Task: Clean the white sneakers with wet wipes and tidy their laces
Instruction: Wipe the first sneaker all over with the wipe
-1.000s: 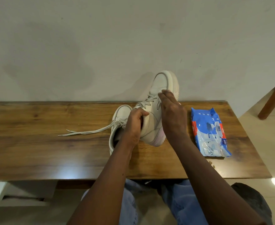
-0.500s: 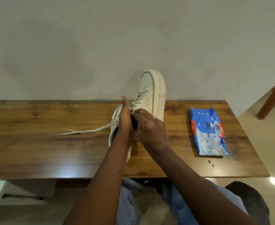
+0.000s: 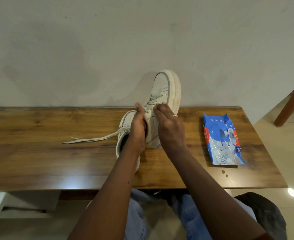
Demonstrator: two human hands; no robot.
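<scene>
One white sneaker (image 3: 165, 87) stands tilted on its heel on the wooden table (image 3: 38, 153), toe pointing up against the wall. My left hand (image 3: 137, 132) grips it at the heel collar, thumb lying up along the tongue. My right hand (image 3: 170, 127) rests straight fingers on the sneaker's side by the laces; no wipe shows in it. The second white sneaker (image 3: 125, 125) lies flat behind my left hand, partly hidden, and its loose laces (image 3: 90, 139) trail left over the table.
A blue pack of wet wipes (image 3: 222, 139) lies on the table to the right of the sneakers. Small crumbs (image 3: 224, 173) sit near the pack's front end. A wooden chair leg (image 3: 291, 104) stands on the floor at far right. The wall runs directly behind the table.
The raised sneaker has turned, showing more of its sole edge on the right. My right hand went from the toe side down to the collar, and now its fingers lie by the laces.
</scene>
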